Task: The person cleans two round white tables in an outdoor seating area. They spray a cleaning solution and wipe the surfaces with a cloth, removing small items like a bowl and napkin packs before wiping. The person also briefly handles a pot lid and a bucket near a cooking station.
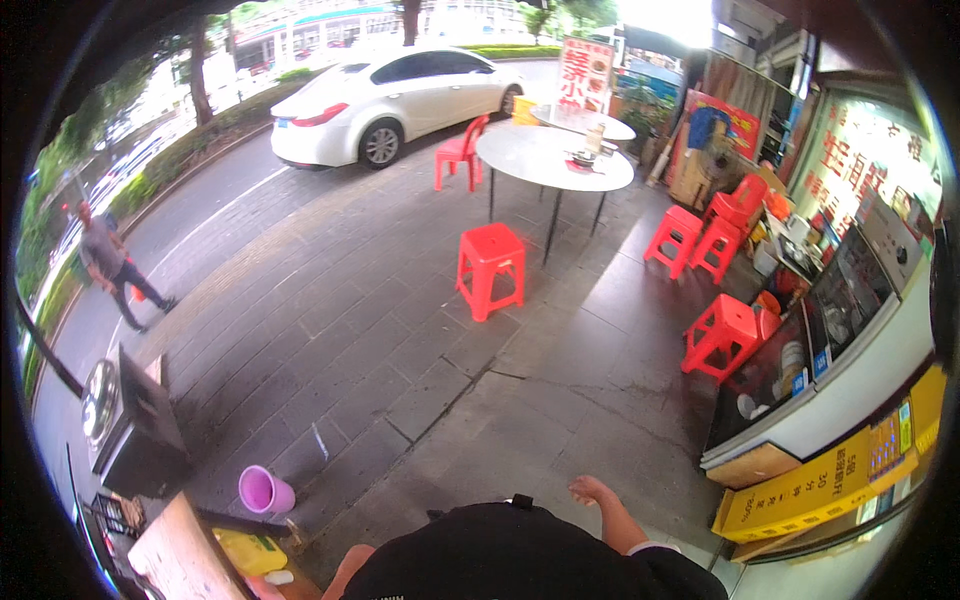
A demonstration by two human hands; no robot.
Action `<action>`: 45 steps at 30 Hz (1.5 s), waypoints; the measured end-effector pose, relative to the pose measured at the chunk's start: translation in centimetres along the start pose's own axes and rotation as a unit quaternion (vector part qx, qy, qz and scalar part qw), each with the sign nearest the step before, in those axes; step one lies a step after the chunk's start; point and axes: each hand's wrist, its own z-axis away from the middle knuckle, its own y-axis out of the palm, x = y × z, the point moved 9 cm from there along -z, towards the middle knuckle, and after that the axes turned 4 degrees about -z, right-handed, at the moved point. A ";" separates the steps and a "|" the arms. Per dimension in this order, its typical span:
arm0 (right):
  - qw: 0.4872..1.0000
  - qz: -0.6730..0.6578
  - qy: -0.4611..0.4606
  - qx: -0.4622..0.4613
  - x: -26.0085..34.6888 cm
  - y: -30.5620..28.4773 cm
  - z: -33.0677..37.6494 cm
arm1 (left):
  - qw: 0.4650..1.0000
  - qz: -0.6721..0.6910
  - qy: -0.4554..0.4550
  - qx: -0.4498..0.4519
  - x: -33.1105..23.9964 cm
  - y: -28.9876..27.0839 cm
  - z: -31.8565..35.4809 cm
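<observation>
At the far left a person (112, 265) walks along the road, well apart from everything else; below, near the left edge, a dark metal stand (140, 420) with a round steel bowl (98, 400) sits on the paving; just right of it a purple plastic cup (264, 491) lies tipped on its side on the grey slabs, beside a wooden board (175, 560) and a yellow container (248, 552); at the bottom edge the left forearm (345, 572) comes up beside the dark shirt, its hand hidden, so whether it is spread or pinching cannot be told; right of the shirt the right hand (592, 490) hangs over the bare pavement, fingers loosely curled and holding nothing; farther up, a red stool (490, 268) stands near a round grey tabletop (553, 158), with a white car (395, 100) parked behind; at the right more red stools (722, 333) stand just beside a glass food counter (840, 350).
</observation>
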 end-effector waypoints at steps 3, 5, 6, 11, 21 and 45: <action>0.997 0.016 -0.073 0.014 1.6 -4.0 -0.1 | 0.984 -0.139 0.095 -0.058 -3.8 -4.6 -3.9; 0.994 0.054 -0.097 -0.021 -2.0 -8.4 0.6 | 0.987 -0.073 0.087 -0.111 -6.1 -9.7 -8.6; 0.998 0.031 -0.053 -0.029 -3.1 -9.0 0.8 | 0.989 0.023 0.041 -0.137 -5.8 -12.2 -9.5; 0.977 -0.101 0.174 -0.063 -11.2 -11.1 4.5 | 0.923 0.355 -0.098 -0.116 -9.3 -19.1 -14.4; 0.920 -0.273 0.275 -0.065 -17.7 -3.8 13.7 | 0.982 0.180 -0.062 -0.009 -8.8 -26.6 -25.8; 0.845 -0.435 0.246 -0.190 -18.0 -22.8 -2.3 | 0.986 0.166 0.017 -0.005 -23.5 -54.3 -58.2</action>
